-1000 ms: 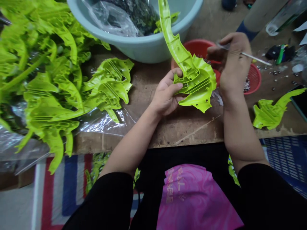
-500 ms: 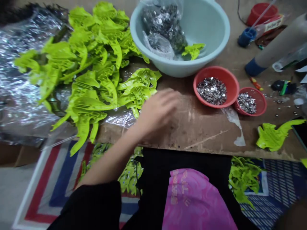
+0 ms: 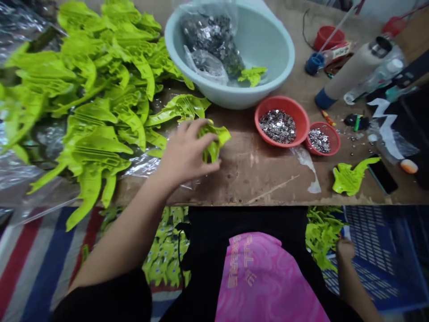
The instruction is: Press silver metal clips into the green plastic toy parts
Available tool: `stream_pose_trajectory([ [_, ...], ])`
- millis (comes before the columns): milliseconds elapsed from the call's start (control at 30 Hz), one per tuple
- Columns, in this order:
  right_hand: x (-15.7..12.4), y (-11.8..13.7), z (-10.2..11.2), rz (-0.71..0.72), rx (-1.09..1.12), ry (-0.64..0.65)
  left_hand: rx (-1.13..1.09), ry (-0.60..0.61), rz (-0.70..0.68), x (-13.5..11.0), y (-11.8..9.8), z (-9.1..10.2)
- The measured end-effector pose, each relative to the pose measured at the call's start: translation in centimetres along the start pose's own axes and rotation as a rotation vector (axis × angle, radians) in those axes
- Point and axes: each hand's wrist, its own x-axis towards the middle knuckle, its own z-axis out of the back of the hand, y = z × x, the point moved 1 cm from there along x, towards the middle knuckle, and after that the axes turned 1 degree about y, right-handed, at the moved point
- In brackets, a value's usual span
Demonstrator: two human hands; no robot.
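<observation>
In the head view, we have our left hand (image 3: 184, 154) over the wooden table (image 3: 264, 174), its fingers curved and its thumb spread apart from them, about half open. Between fingers and thumb we see a lime-green part (image 3: 219, 134), partly hidden by the hand; we cannot tell whether the grip is firm on it. Just beyond lies another green piece (image 3: 181, 107), and to the left we see a large heap of green mouldings (image 3: 97, 145) on clear plastic.

Our right hand (image 3: 346, 250) is low, below the table edge, beside a pile of green parts (image 3: 320, 237) and in front of a blue crate (image 3: 372, 268). It looks curled, but we cannot tell what, if anything, it holds.

Behind the left hand stands a pale blue basin (image 3: 283, 58) holding a bag of metal bits (image 3: 212, 33). To its right, we see a red bowl (image 3: 303, 118) of shiny pieces touching a smaller red basket (image 3: 336, 142). Farther right, a single green moulding (image 3: 350, 179) lies next to a phone (image 3: 384, 176).
</observation>
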Motion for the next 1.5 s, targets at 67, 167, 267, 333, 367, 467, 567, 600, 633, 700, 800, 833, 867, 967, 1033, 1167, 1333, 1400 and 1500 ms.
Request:
stream_pose_trajectory([
  [67, 0.9, 0.5, 1.3, 0.063, 0.075, -0.360, 0.083, 0.047, -0.283, -1.0, -6.4, 1.5],
  [167, 0.4, 4.1, 2.5, 0.272, 0.227, -0.597, 0.149, -0.085, -0.718, -1.7, -14.4, 1.5],
  [267, -2.2, 9.6, 1.7, 0.514, 0.437, -0.067, 0.069, -0.112, -0.861, -0.8, -19.0, -0.8],
  [333, -4.4, 12.6, 0.2, 0.500, 0.460, 0.509, 0.005, -0.133, -0.927, 0.1, -20.3, -2.6],
  [367, -5.3, 13.7, -0.6, 0.460, 0.457, 0.713, -0.012, -0.153, -0.961, 0.4, -20.4, -3.3],
  [467, -6.3, 16.0, -2.9, 0.389, 0.566, 0.771, 0.039, -0.282, -0.988, 0.7, -19.3, -4.9],
  [567, -5.4, 18.1, -5.2, 0.474, 0.822, 0.516, -0.273, -0.432, -0.695, 0.6, -17.1, -6.2],
  [600, -4.9, 19.0, -6.1, 0.538, 0.874, 0.469, -0.506, -0.423, -0.535, 0.8, -16.3, -6.8],
  [633, -4.3, 20.0, -7.0, 0.623, 0.890, 0.455, -0.753, -0.376, -0.350, 1.3, -15.7, -7.4],
  [700, -2.8, 22.5, -8.6, 0.847, 0.789, 0.455, -1.137, -0.263, 0.035, 2.9, -14.4, -8.6],
  [800, 0.7, 26.5, -10.0, 1.159, 0.522, 0.180, -1.425, -0.256, 0.399, 6.5, -12.6, -8.6],
  [833, 2.1, 27.8, -10.2, 1.204, 0.433, 0.029, -1.488, -0.297, 0.419, 7.8, -11.8, -8.2],
  [867, 3.5, 29.0, -10.6, 1.215, 0.310, -0.071, -1.542, -0.320, 0.400, 8.9, -11.0, -7.7],
  [967, 7.1, 31.8, -12.1, 1.149, -0.181, 0.016, -1.636, -0.331, 0.338, 10.8, -8.8, -6.8],
  [1033, 8.4, 32.6, -13.3, 1.105, -0.389, 0.158, -1.664, -0.332, 0.365, 10.9, -7.6, -7.1],
  [1167, 8.9, 32.6, -14.1, 1.114, -0.454, 0.203, -1.721, -0.318, 0.428, 9.9, -6.7, -8.5],
  [1333, 9.0, 31.8, -12.9, 1.132, -0.336, 0.119, -1.819, -0.216, 0.390, 9.6, -6.6, -8.8],
  [1400, 9.3, 31.8, -13.1, 1.111, -0.395, 0.131, -1.820, -0.216, 0.388, 9.8, -6.6, -8.7],
  [1500, 9.6, 32.2, -13.8, 1.094, -0.547, 0.174, -1.763, -0.226, 0.401, 9.8, -6.7, -8.8],
])
